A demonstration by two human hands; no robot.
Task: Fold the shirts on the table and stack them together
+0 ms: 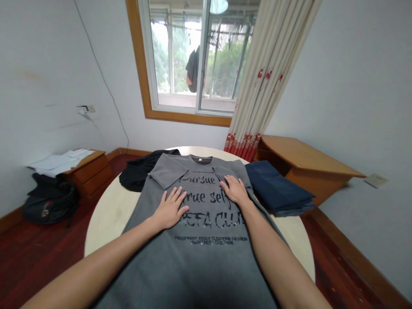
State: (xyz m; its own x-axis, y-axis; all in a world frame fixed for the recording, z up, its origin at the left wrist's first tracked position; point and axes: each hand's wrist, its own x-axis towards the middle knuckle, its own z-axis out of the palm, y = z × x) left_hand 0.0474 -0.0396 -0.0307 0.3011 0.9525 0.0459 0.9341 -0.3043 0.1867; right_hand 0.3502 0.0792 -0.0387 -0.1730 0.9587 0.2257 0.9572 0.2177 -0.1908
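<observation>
Head camera is showing the left hand (171,209) and right hand (236,189), both spread apart and gripping nothing, resting on the gray T-shirt (193,268) lying across the round worktop (104,219), apparently smoothing its turned-in sleeves (168,172), the next move probably calling for grasping an edge.

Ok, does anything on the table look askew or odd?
Only the black cloth: it lies bunched left of the gray T-shirt, unlike the neatly folded navy stack on the right. I see no spill or damage.

Round table (106,219): gray T-shirt (193,262), black cloth (137,174), navy stack (278,186)
</observation>
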